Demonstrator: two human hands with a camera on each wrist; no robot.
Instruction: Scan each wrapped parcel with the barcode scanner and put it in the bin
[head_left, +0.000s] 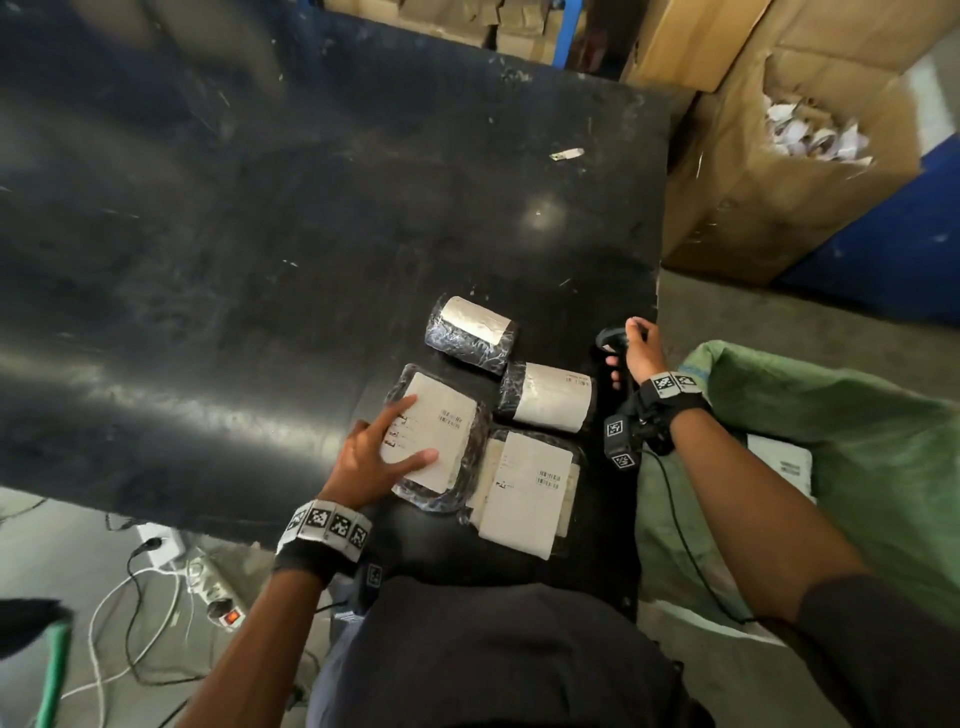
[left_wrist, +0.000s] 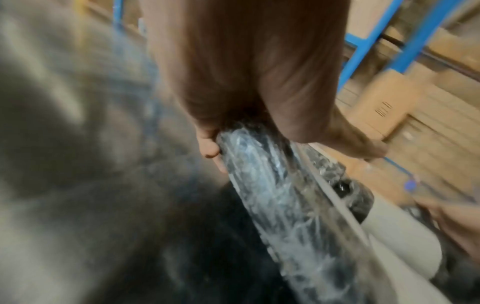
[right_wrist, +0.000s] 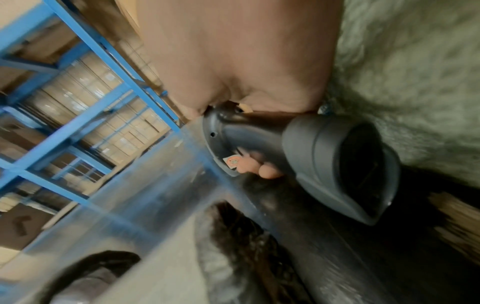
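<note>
Four black stretch-wrapped parcels with white labels lie near the front right of the black table (head_left: 234, 234). My left hand (head_left: 410, 431) grips the left flat parcel (head_left: 449, 415): thumb and forefinger lie on its label. In the left wrist view the other fingers (left_wrist: 207, 147) curl under the edge of this parcel (left_wrist: 272, 195). Beside it lie a second flat parcel (head_left: 524, 493) and two rolled parcels (head_left: 470, 332) (head_left: 548, 397). My right hand (head_left: 636, 348) holds the grey barcode scanner (head_left: 610, 340) (right_wrist: 337, 164) by its handle at the table's right edge. The green sack bin (head_left: 857, 415) stands at the right.
One labelled parcel (head_left: 784, 462) lies inside the sack. An open cardboard box (head_left: 753, 208) with paper scraps stands beyond the table's right corner. A label scrap (head_left: 567, 154) lies on the table. A power strip (head_left: 215, 592) and cables lie on the floor at the left.
</note>
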